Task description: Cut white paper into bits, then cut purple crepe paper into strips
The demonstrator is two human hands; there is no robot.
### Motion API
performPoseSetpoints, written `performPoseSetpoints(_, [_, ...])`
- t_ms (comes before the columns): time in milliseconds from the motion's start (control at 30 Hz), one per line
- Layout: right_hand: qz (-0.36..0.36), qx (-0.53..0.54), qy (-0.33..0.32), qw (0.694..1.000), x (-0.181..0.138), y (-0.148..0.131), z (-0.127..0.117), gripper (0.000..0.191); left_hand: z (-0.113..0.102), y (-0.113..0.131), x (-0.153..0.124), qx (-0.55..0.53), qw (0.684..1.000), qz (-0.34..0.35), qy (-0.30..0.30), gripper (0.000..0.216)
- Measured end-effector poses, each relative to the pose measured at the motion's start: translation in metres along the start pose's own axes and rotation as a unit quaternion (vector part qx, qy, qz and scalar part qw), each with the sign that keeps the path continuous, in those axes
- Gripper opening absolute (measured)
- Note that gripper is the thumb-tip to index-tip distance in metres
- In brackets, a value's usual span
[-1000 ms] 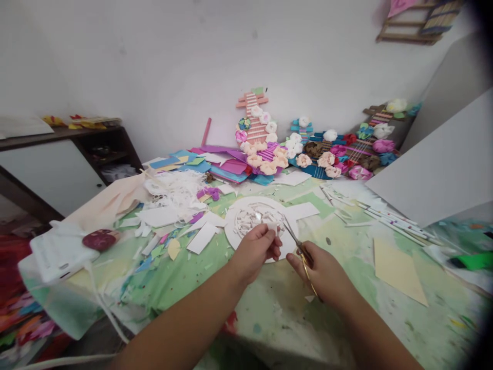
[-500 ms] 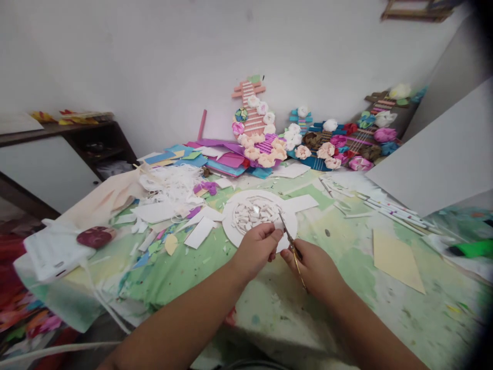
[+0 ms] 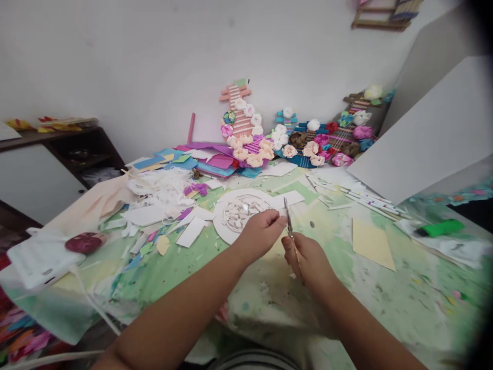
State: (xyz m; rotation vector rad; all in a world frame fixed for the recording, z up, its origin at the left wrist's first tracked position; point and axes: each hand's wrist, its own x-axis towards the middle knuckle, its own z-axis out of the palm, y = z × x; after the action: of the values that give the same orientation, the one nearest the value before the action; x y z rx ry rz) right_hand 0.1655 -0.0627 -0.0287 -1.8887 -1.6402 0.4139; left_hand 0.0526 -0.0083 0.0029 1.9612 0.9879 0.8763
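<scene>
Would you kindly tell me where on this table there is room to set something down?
The bare-looking patches of tablecloth lie between the right hand and the yellow card, and in front of that card. It is crowded left of the white disc, with white strings and paper scraps, and along the wall, with flowered crafts.

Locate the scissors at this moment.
In the head view, right of centre, the scissors are in the right hand, blades beside the left hand.

We face a pale, faintly smudged wall [image 3: 146, 56] in soft light, with a wooden frame [image 3: 377, 24] high on the right. To our left stands a low, dark cabinet [image 3: 42, 180] with a white door; a green-stained cloth covers our worktop [image 3: 385, 293].
</scene>
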Motion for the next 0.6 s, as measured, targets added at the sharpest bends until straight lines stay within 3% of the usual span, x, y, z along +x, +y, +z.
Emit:
performPoseSetpoints(100, [0.073, 0.160, 0.023, 0.984, -0.001, 0.007, -0.001, 0.044, 0.011, 0.009, 0.013, -0.014, 0.999, -0.009, -0.048, 0.026])
performPoseSetpoints(267, [0.119, 0.332, 0.012, 0.936, -0.008, 0.020, -0.005, 0.044, 0.030, 0.008, 0.021, -0.065, 0.995, -0.061, -0.052, 0.030])
performPoseSetpoints(367, [0.103, 0.366, 0.003, 0.925, -0.013, 0.025, -0.008, 0.042, 0.031, 0.004, 0.012, -0.062, 0.993, -0.075, -0.074, 0.030])
performPoseSetpoints(600, [0.050, 0.337, 0.051, 0.939, 0.000, 0.025, -0.017, 0.023, 0.020, -0.006, -0.006, -0.079, 0.988, -0.062, -0.115, 0.023])
